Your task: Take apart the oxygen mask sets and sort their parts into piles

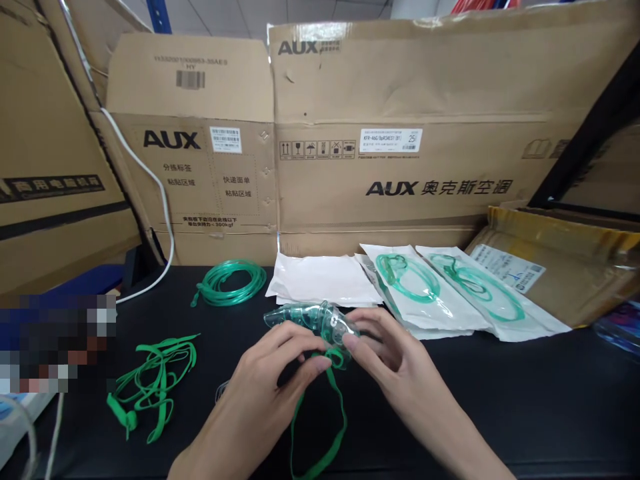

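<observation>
A clear green-tinted plastic mask (310,319) is held just above the black table (525,400), near the middle. My left hand (273,383) pinches its lower edge, where a green elastic strap (320,427) hangs down in a loop. My right hand (390,363) grips the mask's right side with thumb and fingers closed on it.
A coil of green tubing (233,281) lies at the back left, and a pile of green straps (150,383) at the front left. White sealed pouches (450,293) with green masks lie at the back right beside a brown carton (565,267). Large AUX cardboard boxes (400,133) wall the back.
</observation>
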Available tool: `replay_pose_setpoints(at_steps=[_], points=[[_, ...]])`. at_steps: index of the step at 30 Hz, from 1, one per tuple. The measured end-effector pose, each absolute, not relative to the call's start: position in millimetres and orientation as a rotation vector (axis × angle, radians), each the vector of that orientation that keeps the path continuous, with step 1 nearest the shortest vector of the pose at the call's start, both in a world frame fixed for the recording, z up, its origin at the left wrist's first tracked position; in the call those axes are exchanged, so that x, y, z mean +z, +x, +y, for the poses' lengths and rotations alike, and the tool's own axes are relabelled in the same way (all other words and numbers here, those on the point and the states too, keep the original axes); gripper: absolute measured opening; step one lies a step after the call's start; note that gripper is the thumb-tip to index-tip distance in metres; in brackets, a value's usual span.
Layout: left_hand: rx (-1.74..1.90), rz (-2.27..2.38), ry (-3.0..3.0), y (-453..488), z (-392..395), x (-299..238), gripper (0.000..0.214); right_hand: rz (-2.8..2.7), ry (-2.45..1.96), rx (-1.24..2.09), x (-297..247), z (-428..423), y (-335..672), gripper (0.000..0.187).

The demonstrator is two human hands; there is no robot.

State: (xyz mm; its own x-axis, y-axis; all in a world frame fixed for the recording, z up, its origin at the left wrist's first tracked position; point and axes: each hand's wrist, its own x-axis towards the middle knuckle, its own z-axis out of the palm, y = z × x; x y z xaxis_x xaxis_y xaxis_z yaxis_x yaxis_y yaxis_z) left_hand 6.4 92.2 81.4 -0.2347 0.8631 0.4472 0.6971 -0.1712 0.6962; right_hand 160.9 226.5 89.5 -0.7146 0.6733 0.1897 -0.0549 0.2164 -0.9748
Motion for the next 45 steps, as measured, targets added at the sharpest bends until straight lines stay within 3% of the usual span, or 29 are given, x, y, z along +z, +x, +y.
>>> replay_pose_setpoints(at_steps=[5, 11, 17, 20, 23, 26, 31, 38, 41, 45], points=[[1.35, 1.839, 1.821, 7, 95, 76, 0.008, -1.962, -0.518, 1.71, 90, 223, 159, 0.033], [1.227, 1.885, 1.765, 7, 90, 81, 0.013, -2.121, -0.608, 1.517, 95, 233, 167, 0.027], [1.107, 2.015, 1.741, -3, 87, 82, 0.017, -2.117, -0.752, 1.265, 101, 248, 180, 0.04], [1.137, 2.036, 1.719, 0, 88, 82, 0.011, -2.16, -0.726, 1.325, 100, 246, 177, 0.035], [1.207, 2.01, 1.727, 9, 91, 81, 0.02, -2.16, -0.663, 1.385, 95, 239, 171, 0.029], [1.274, 1.955, 1.765, 15, 95, 78, 0.011, -2.193, -0.648, 1.37, 90, 234, 168, 0.03], [1.209, 1.916, 1.785, 13, 95, 75, 0.014, -2.266, -0.642, 1.292, 88, 236, 170, 0.03], [1.131, 2.155, 1.766, -10, 96, 66, 0.015, -2.13, -0.803, 1.118, 102, 264, 193, 0.043], [1.185, 2.203, 1.778, -7, 99, 63, 0.033, -2.179, -0.751, 1.216, 101, 263, 195, 0.04], [1.233, 2.153, 1.717, 10, 100, 64, 0.022, -2.222, -0.614, 1.464, 95, 248, 182, 0.034]])
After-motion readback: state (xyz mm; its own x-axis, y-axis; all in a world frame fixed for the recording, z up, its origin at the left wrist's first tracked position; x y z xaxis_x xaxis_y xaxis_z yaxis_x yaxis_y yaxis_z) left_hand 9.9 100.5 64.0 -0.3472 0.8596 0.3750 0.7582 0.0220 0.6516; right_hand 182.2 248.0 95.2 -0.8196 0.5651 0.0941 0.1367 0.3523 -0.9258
